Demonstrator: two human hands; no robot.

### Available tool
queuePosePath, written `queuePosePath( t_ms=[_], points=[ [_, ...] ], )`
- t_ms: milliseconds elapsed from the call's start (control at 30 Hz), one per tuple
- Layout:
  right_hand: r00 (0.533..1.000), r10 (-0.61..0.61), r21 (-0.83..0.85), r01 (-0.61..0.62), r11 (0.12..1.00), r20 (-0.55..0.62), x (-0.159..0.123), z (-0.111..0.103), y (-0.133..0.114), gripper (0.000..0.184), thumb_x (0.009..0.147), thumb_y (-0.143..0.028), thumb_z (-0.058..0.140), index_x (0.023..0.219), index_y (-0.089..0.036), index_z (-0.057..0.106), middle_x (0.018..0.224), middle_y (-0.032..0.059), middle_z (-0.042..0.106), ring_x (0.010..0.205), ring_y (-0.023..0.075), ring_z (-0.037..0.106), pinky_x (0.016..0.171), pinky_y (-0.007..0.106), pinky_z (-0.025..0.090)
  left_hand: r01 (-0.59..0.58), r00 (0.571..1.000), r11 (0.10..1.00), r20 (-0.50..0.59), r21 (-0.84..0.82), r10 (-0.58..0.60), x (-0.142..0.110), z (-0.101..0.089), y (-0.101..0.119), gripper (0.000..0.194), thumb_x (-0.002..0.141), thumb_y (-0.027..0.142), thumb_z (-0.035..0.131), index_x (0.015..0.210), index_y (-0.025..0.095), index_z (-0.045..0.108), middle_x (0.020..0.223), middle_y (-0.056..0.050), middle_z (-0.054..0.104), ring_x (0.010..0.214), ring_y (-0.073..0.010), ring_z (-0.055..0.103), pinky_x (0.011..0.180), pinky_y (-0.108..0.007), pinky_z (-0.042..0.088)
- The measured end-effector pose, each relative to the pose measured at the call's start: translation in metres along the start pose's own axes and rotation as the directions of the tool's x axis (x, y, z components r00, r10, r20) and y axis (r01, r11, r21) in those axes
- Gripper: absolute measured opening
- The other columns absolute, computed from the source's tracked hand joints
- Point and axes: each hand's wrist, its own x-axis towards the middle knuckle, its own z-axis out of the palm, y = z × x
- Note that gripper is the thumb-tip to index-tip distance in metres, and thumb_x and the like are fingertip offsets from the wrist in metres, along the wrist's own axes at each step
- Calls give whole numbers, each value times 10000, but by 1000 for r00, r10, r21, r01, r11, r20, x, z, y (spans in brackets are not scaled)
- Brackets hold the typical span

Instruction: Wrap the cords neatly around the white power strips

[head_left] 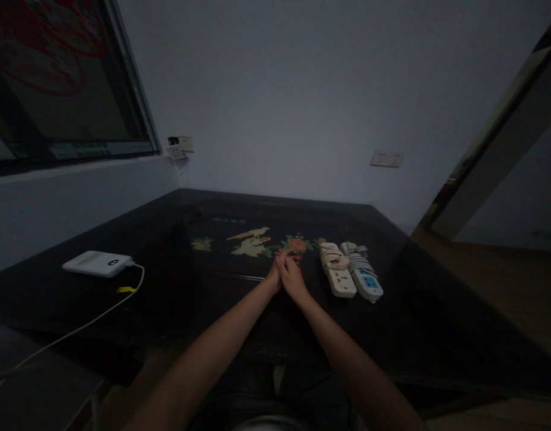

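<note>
On the dark table (266, 317), my left hand (274, 274) and my right hand (291, 276) rest against each other, loosely clasped, right hand partly over the left. Their fingers are folded together, and no object shows between them. A painted flower and bird pattern (253, 244) decorates the tabletop just beyond them. To the right of my right hand lie two power strips, each with its cord wound round one end: a cream one (341, 280) and a white one with a blue socket panel (368, 281). Neither hand touches them.
At the table's left lies a white power bank (97, 263) with a white cable (96, 318) running off the near left edge. A yellow tag (126, 290) is beside the cable. Wall sockets (387, 158) are on the back wall. A window (69, 78) is at the left.
</note>
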Motion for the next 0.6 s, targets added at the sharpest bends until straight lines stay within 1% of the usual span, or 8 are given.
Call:
queuePosePath(
  t_ms=[200, 367, 500, 600],
  points=[
    [1000, -13, -10, 13, 1000, -19, -1, 0, 0, 417, 892, -448, 422, 1138, -178, 622, 1184, 129, 650, 1155, 249, 569, 1003, 415, 408, 18, 1000, 1000, -7, -5, -18, 0, 0, 0, 340, 825, 354, 543, 1103, 160, 568, 754, -16, 631, 662, -152, 603, 645, -249, 487],
    [1000, -10, -11, 10, 1000, -15, 0, 0, 0, 424, 893, -454, 409, 1140, -182, 621, 1201, 129, 642, 1154, 247, 571, 1002, 416, 411, 11, 1000, 1000, 15, -6, -11, -6, 0, 3, 330, 815, 325, 565, 1106, 172, 580, 778, -18, 641, 698, -154, 615, 673, -246, 495],
    [1000, 7, -9, -7, 1000, -9, 0, 0, 1, 463, 882, -489, 406, 1128, -164, 625, 1195, 145, 641, 1163, 255, 568, 1007, 411, 407, 16, 1000, 1000, 8, 0, -16, -7, 2, 4, 321, 843, 321, 522, 1119, 166, 576, 772, -22, 643, 688, -155, 615, 667, -251, 502],
    [1000, 14, -11, -14, 1000, -1, 0, -1, 0, 481, 881, -512, 400, 1130, -167, 626, 1208, 140, 635, 1179, 251, 558, 1015, 404, 401, 9, 1000, 1000, 1, 1, -9, -7, 3, 4, 313, 852, 292, 503, 1128, 158, 566, 762, -21, 642, 694, -153, 615, 674, -248, 505]
  ],
)
